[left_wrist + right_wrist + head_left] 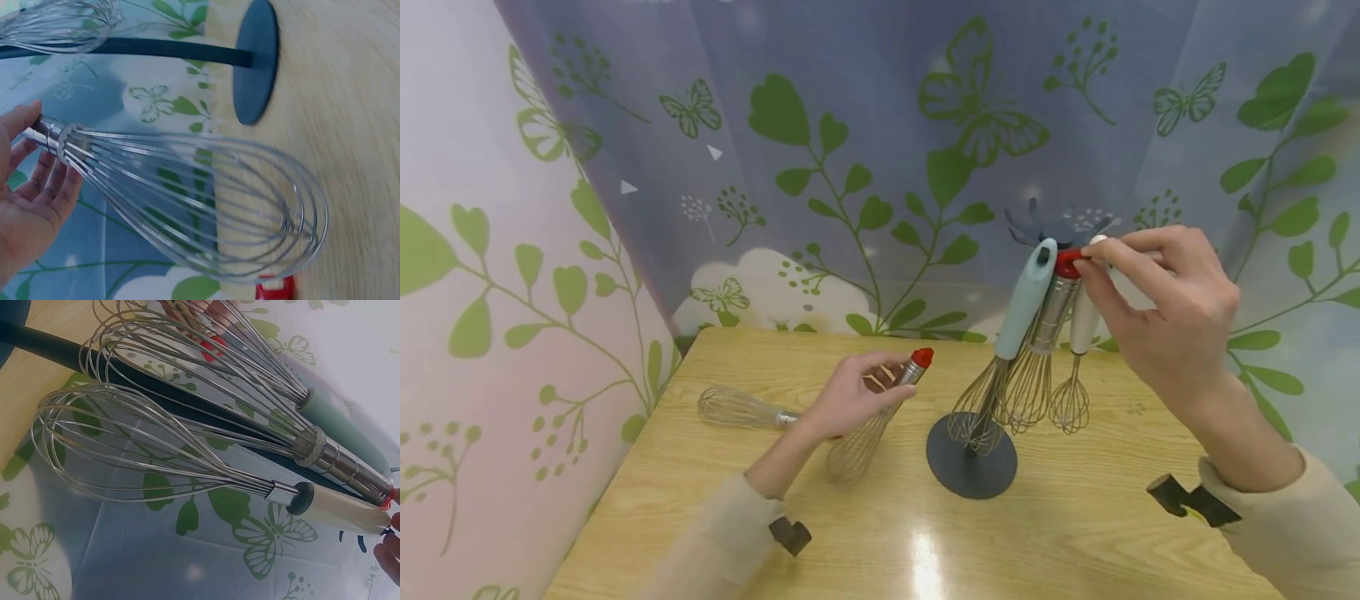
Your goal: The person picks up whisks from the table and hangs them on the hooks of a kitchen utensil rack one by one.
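Note:
My left hand (853, 396) holds a wire whisk (913, 372) by its metal handle above the table, red end up and wires (187, 200) down. Beside a dark stand (1000, 475), my right hand (1180, 308) pinches the red end of another metal-handled whisk (1051, 321). That whisk hangs upright, wires down, between a light-blue-handled whisk (1026, 304) and a cream-handled whisk (344, 507). Fingers partly cover its top, so I cannot tell whether it sits on a hook. In the right wrist view only fingertips of this hand show.
Another whisk (737, 408) lies on the wooden table (1075, 533) at the left, its handle partly behind my left hand. Dark hooks (1037, 227) spread from the stand's top. Behind the table hangs a curtain (865, 67) printed with leaves and butterflies.

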### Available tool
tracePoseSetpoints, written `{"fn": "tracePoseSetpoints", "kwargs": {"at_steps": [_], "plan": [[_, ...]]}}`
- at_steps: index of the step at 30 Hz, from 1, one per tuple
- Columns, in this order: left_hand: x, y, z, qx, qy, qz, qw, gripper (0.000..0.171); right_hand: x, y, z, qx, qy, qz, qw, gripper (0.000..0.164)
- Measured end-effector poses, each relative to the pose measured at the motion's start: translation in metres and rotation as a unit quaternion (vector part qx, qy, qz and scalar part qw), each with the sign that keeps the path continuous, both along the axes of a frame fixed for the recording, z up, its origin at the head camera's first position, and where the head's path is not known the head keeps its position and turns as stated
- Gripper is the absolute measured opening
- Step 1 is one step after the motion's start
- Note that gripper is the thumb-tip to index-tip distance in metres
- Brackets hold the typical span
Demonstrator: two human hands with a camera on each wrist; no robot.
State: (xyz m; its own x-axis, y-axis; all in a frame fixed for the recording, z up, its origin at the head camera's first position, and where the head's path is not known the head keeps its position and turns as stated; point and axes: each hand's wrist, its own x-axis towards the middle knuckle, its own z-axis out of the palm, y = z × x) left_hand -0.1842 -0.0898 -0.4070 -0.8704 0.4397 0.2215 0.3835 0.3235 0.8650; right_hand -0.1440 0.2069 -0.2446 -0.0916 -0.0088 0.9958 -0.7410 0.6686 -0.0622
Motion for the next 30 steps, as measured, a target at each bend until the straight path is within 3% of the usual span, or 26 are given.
{"fn": "tracePoseSetpoints", "kwargs": {"at_steps": [13, 30], "plan": [[0.003, 0.017, 0.011, 0.040, -0.003, 0.034, 0.9986, 0.047, 0.000, -0.001, 0.000, -0.001, 0.001, 0.000, 1.000, 0.007], [0.005, 0.046, 0.030, 0.119, 0.067, 0.054, 0.9892, 0.041, 0.001, 0.000, -0.001, -0.001, 0.003, 0.001, 1.000, 0.007]]}}
